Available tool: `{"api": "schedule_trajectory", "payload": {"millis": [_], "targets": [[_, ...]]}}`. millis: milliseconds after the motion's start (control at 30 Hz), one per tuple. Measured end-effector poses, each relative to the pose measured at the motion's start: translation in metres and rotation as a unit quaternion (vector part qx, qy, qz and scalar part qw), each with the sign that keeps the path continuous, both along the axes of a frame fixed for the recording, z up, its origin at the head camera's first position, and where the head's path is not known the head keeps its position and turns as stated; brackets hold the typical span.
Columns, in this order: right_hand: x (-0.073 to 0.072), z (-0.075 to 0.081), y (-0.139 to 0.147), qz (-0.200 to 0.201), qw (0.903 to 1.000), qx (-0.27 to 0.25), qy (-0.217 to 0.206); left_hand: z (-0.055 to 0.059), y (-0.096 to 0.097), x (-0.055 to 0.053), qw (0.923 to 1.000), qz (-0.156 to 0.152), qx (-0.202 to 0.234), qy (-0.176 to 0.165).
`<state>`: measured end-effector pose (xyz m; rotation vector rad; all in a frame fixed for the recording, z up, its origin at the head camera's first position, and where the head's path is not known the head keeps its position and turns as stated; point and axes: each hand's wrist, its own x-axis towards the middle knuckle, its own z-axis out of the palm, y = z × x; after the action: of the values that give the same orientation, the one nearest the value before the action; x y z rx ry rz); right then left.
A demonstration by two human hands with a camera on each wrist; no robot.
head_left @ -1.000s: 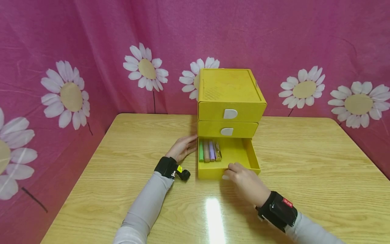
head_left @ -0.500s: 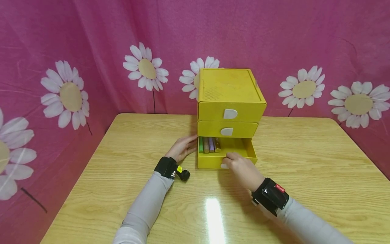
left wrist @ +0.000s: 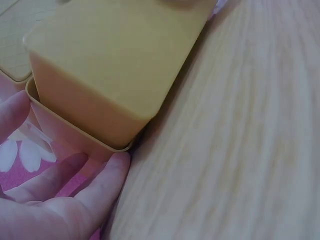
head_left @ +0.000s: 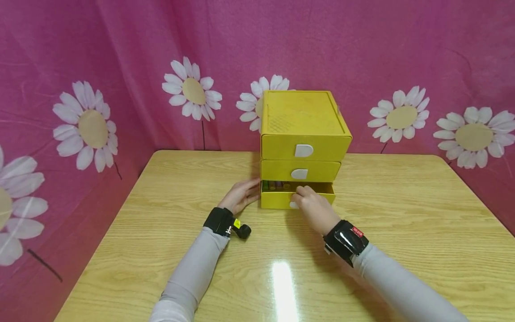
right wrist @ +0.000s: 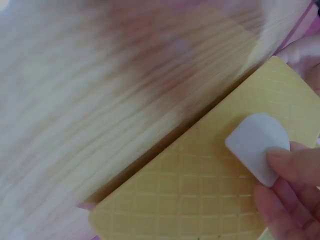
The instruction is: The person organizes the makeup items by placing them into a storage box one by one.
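Note:
A yellow cabinet (head_left: pixel 301 114) with three drawers stands on the table. Its bottom drawer (head_left: pixel 273 201) is pulled out a short way, and the upper two are closed. My right hand (head_left: pixel 317 210) pinches that drawer's white tab handle (right wrist: pixel 257 142), with the thumb lying on the tab in the right wrist view. At the cabinet's lower left side is my left hand (head_left: pixel 241 195), its fingertips resting against the side wall (left wrist: pixel 75 131) by the front edge. Inside the drawer's left end lie several coloured sticks (head_left: pixel 272 185), green, brown and purple among them, mostly hidden now.
The wooden table (head_left: pixel 181 179) runs out to both sides of the cabinet. A pink curtain (head_left: pixel 322 44) with white daisies hangs right behind it and along the left.
My right hand has moved away from me, sliding the bottom drawer most of the way in. The sticks have gone back with it under the middle drawer. My left hand has stayed put.

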<state>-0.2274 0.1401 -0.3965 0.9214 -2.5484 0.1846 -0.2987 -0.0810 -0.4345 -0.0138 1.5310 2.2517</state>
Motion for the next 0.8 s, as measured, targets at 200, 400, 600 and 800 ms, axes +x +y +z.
{"api": "schedule_trajectory", "payload": {"millis": [200, 400, 600, 800], "targets": [[-0.013, -0.004, -0.002, -0.009, 0.9999, -0.007, 0.007, 0.0, 0.0, 0.0, 0.9999, 0.0, -0.013, -0.001], [-0.019, -0.006, -0.004, -0.023, 0.9994, -0.012, 0.021, 0.001, 0.0, 0.0, 1.0, -0.001, -0.007, -0.002], [-0.022, -0.007, -0.007, -0.037, 0.9986, -0.008, 0.037, 0.0, 0.0, -0.001, 1.0, -0.001, -0.005, -0.004], [-0.025, -0.01, -0.009, -0.042, 0.9979, -0.007, 0.049, -0.001, 0.0, -0.001, 1.0, -0.002, -0.007, 0.003]]}}
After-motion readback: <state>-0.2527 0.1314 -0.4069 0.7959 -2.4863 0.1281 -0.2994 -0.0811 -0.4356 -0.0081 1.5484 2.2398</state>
